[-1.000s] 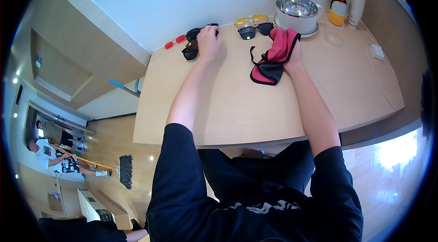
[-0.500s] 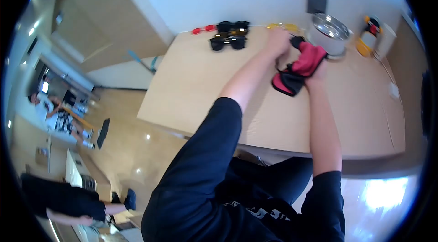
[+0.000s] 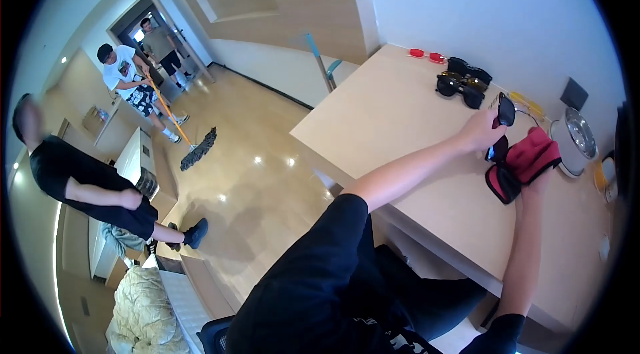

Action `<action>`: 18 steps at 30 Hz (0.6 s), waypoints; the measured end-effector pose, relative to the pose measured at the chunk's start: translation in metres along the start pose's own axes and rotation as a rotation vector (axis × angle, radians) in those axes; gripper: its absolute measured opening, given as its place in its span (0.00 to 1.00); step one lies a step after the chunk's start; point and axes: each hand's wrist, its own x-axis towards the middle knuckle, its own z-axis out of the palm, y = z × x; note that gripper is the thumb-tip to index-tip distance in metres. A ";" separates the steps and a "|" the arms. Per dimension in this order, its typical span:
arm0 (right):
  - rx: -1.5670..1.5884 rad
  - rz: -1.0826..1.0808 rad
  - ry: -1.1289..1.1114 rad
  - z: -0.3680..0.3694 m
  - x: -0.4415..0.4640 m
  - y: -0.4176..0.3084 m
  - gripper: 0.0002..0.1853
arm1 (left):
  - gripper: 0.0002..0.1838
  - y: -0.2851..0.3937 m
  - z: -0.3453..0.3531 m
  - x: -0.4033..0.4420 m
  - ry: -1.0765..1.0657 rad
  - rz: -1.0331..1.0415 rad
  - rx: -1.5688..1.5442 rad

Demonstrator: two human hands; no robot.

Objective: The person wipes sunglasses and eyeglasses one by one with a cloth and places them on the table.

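My left hand (image 3: 485, 131) is closed on a pair of dark sunglasses (image 3: 507, 111), held just above the desk. One lens stands up past my fingers, and a bluish glint shows below them. Close by on the right, my right hand (image 3: 537, 182) grips a pink cloth pouch with black trim (image 3: 535, 154), its fingers mostly hidden behind the cloth. The pouch hangs partly folded, very near the sunglasses. Beyond my left hand, black sunglasses (image 3: 460, 89) lie by brown-lensed and other dark pairs. Small red glasses (image 3: 427, 55) and yellow-framed glasses (image 3: 530, 105) rest along the wall.
The wooden desk (image 3: 387, 127) has a steel-topped pot (image 3: 575, 141) and a yellow-and-white container (image 3: 603, 177) at its right. Leftward, a person in black (image 3: 93, 181) stands, another holds a mop (image 3: 199, 149), and a third is by the doorway. A puffy quilt (image 3: 147, 311) lies lower left.
My view has swung left, so the desk sits further right and more of the room shows. The sunglasses in my left hand are now plainly visible, lifted beside the pouch.
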 end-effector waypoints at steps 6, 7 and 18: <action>-0.337 0.032 0.536 -0.034 -0.010 0.036 0.21 | 0.13 -0.006 0.004 -0.023 -0.214 0.086 -0.197; -0.420 0.026 0.575 -0.025 -0.013 0.039 0.18 | 0.12 -0.004 0.008 -0.026 -0.170 0.117 -0.231; -0.484 0.049 0.649 0.032 -0.010 0.023 0.15 | 0.10 -0.024 0.014 -0.028 -0.430 -0.066 -0.379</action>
